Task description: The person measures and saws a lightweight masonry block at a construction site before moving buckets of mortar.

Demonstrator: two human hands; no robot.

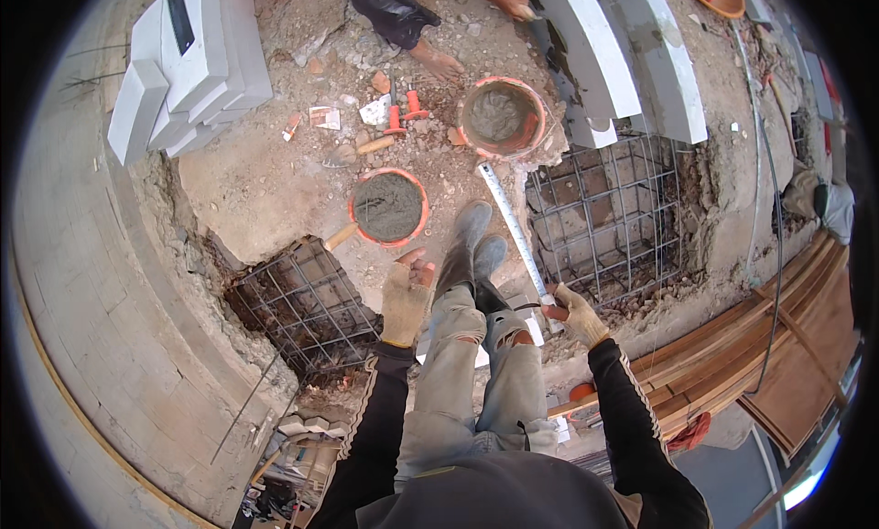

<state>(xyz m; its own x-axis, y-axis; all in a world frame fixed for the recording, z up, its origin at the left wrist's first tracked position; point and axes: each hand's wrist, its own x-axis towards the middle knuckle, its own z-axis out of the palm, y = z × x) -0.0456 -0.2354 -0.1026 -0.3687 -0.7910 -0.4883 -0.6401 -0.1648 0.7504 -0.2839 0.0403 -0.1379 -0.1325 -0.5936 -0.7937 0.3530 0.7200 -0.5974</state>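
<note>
My left hand, in a cream fingertipless glove, is empty, its fingers loosely curved and apart beside my left leg. My right hand, gloved alike, grips a tape measure whose white blade stretches forward across the ground past my boots. Ahead are two orange-rimmed buckets of grey mortar. A wooden handle rests by the nearer bucket. A trowel and two red-handled tools lie farther forward.
Rebar grids fill pits on my left and right. White blocks are stacked at top left and stand in rows at top right. Another person's bare foot and hand show ahead. Timber planks lie at lower right.
</note>
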